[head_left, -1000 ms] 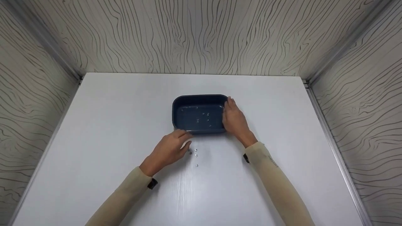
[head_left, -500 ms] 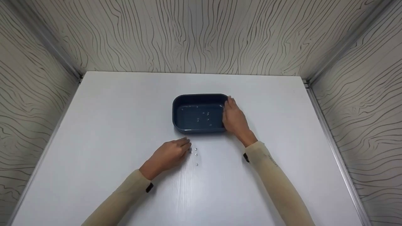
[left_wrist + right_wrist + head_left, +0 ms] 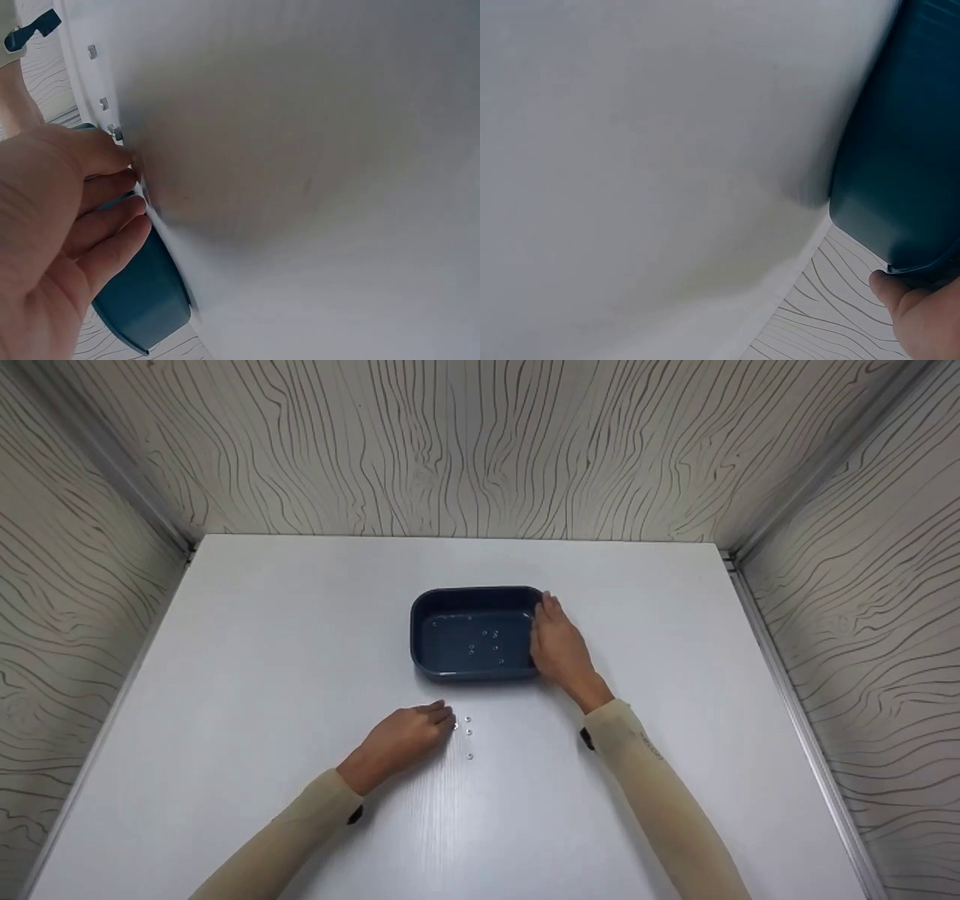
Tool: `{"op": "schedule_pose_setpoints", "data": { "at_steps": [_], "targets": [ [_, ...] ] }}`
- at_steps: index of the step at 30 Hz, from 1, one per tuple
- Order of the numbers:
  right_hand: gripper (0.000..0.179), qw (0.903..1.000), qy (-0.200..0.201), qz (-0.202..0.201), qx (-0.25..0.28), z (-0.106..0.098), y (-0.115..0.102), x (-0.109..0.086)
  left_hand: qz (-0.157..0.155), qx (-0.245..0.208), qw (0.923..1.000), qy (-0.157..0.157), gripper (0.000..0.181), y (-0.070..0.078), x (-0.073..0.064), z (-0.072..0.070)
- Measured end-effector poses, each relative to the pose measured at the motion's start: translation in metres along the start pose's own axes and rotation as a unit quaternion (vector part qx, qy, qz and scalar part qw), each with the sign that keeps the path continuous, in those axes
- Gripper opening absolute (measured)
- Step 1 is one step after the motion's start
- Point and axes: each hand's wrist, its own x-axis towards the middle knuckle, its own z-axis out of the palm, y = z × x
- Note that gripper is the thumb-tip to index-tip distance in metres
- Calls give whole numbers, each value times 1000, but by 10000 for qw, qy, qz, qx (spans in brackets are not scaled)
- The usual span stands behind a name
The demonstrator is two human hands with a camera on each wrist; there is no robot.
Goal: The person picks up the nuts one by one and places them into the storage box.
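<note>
Left hand (image 3: 401, 740) is reaching beside nuts (image 3: 469, 732), right hand (image 3: 562, 649) is gripping tray (image 3: 472, 676) at three o'clock.
Left hand is narrowing, having left tray's seven o'clock; cannot tell if pinching.

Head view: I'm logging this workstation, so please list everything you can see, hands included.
Tray: one, dark blue, on the table, near its middle.
Small metal pieces in the tray: about nine, silvery, scattered over its floor.
Loose metal pieces: at least four, silvery, on the table in front of the tray.
Table: one, white, under everything.
Panels: three, pale with dark wavy lines, behind and at both sides.
Rails: several, grey, along corners and table sides.
Sleeves: two, beige, on the forearms.
Hands: two, bare; left hand beside the loose pieces, right hand gripping the tray's right end.
</note>
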Motion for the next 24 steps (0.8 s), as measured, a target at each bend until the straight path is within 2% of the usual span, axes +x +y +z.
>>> {"op": "schedule_pose_setpoints", "data": {
  "at_steps": [7, 12, 17, 24],
  "targets": [
    [50, 10000, 39, -4, 75, 1, 1, -1, 69, 114, 9996, -235, 24, 0, 2, -2],
    [50, 10000, 14, -34, 64, 1, 0, -1, 120, 194, 9993, -293, 21, 0, 2, -5],
    [49, 10000, 17, -32, 28, 0, -1, -1, 176, 244, 9994, -188, 16, 0, 2, -4],
    [50, 10000, 33, -38, 1, 0, -1, -1, 335, 478, 9982, 137, 14, 0, 2, -2]
  ]
}}
